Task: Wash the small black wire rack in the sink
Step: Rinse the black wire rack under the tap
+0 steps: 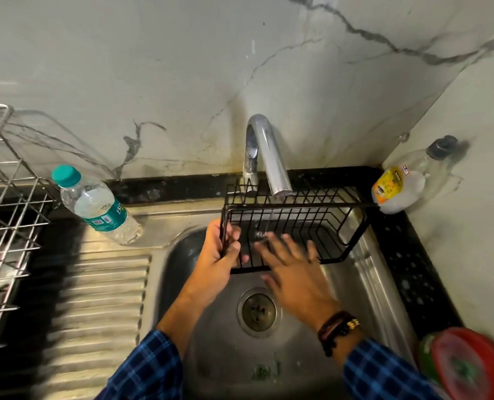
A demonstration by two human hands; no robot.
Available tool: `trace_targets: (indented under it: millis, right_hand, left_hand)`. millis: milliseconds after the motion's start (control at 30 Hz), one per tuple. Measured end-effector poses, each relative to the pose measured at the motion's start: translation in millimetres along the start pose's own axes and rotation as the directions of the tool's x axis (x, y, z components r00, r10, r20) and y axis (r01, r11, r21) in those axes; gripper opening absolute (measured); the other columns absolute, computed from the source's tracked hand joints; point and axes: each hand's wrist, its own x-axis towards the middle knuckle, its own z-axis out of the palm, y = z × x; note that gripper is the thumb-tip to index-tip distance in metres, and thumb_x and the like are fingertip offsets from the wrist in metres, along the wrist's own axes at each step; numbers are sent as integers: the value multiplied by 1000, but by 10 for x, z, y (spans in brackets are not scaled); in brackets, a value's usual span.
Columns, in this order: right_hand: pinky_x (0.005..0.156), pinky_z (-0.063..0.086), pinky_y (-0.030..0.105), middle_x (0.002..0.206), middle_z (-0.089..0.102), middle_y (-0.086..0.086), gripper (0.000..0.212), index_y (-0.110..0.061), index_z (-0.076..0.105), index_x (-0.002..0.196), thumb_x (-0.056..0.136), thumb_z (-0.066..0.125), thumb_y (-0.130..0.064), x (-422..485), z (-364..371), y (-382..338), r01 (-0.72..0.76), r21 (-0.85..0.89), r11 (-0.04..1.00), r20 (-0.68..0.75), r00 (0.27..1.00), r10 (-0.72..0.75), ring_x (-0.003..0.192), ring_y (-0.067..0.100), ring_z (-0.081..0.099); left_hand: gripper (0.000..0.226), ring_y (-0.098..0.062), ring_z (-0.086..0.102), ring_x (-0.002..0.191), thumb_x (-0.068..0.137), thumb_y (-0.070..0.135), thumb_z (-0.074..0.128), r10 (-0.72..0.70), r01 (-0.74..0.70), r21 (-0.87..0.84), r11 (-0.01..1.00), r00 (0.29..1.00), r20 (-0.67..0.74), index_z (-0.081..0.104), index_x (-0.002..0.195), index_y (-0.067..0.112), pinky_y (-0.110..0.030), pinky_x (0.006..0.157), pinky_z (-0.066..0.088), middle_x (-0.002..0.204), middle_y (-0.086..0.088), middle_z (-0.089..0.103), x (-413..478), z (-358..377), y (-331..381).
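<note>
Here, the rack (293,223) is held under the tap (266,157) by the clamped left hand (221,255) (for rinsing); the right hand (295,267) is spread flat, rubbing.

Dim, warm light; blurred, distorted frame edges.

Left hand (220,249) gripping wire rack (295,226)

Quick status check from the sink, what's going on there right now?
Left hand grips black wire rack by its end. Right hand open, blurred, rubbing rack's wires. Rack under faucet, above sink. Nothing in the way.
</note>
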Motion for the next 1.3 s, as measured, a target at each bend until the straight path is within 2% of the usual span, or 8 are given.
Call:
trace_targets:
  millis: [200, 300, 400, 567, 733, 867, 1100, 1300]
  right_hand:
    - [112, 35, 40, 158, 38, -10, 74, -41, 26, 155, 96, 47, -1, -261, -299, 231, -29, -90, 995, 82, 996, 37, 140, 15, 42]
    - [111, 39, 33, 148, 49, -15, 58, -42, 38, 149, 99, 54, -17, -503, -403, 192, 43, 8, 999, 200, 979, -44, 134, 10, 48]
    - [99, 49, 30, 126, 65, -13, 36, -45, 50, 133, 102, 52, -27, -652, -484, 189, -8, 88, 996, 308, 951, -19, 115, 8, 60]
    - [72, 51, 16, 99, 68, -18, 12, -45, 53, 113, 103, 49, -39, -687, -703, 240, -45, 183, 982, 289, 957, -10, 80, -7, 63]
    - [67, 51, 16, 90, 67, -18, 8, -42, 55, 105, 103, 47, -39, -797, -777, 119, -74, 336, 939, 299, 954, -32, 77, -8, 65]
    - [78, 58, 26, 91, 70, -12, 12, -38, 58, 107, 104, 48, -32, -889, -823, -56, -114, 524, 844, 306, 950, -62, 80, -1, 69]
    - [92, 55, 37, 100, 72, -18, 13, -39, 58, 111, 103, 48, -37, -971, -1160, -249, -199, 642, 740, 407, 907, -110, 94, 0, 68]
    - [92, 46, 22, 111, 61, -32, 71, -58, 35, 140, 77, 17, -87, -1052, -1661, -231, -49, 208, 977, 97, 995, 29, 100, -12, 55]
  left_hand:
    - [42, -14, 58, 81, 97, -9, 47, -355, 356, -391, 849, 932, 77, 56, 94, 32, -47, 81, 54, 94, 0, 55, -219, -187, 41]
    - [16, -25, 69, 96, 98, 18, 59, -490, 500, -164, 850, 866, 100, 58, 110, 29, -57, 85, 58, 96, -6, 66, -398, -303, 170]
    - [37, -25, 73, 100, 88, 56, 57, -557, 555, 44, 831, 826, 86, 55, 123, 43, -50, 89, 57, 103, -10, 73, -490, -359, 194]
    - [65, -29, 72, 101, 87, 67, 47, -501, 500, -93, 861, 865, 20, 46, 140, 28, -44, 87, 58, 110, -11, 72, -522, -303, 182]
    - [32, -5, 60, 98, 97, 59, 40, -123, 213, 458, 863, 968, -220, 63, 106, 39, -23, 87, 45, 101, 12, 64, -522, -242, 89]
    - [84, -5, 54, 128, 77, 92, 35, -334, 358, 142, 923, 927, -171, 62, 131, 34, -38, 112, 39, 133, 10, 64, -409, -232, -76]
    - [83, -18, 73, 101, 91, 76, 17, -410, 418, 46, 908, 904, -124, 81, 99, 24, -53, 99, 53, 98, -5, 79, -251, -12, -72]
    - [95, -36, 68, 112, 86, 80, 20, -562, 518, -367, 773, 827, -16, 70, 123, 9, -59, 103, 47, 114, -19, 74, 145, 139, -288]
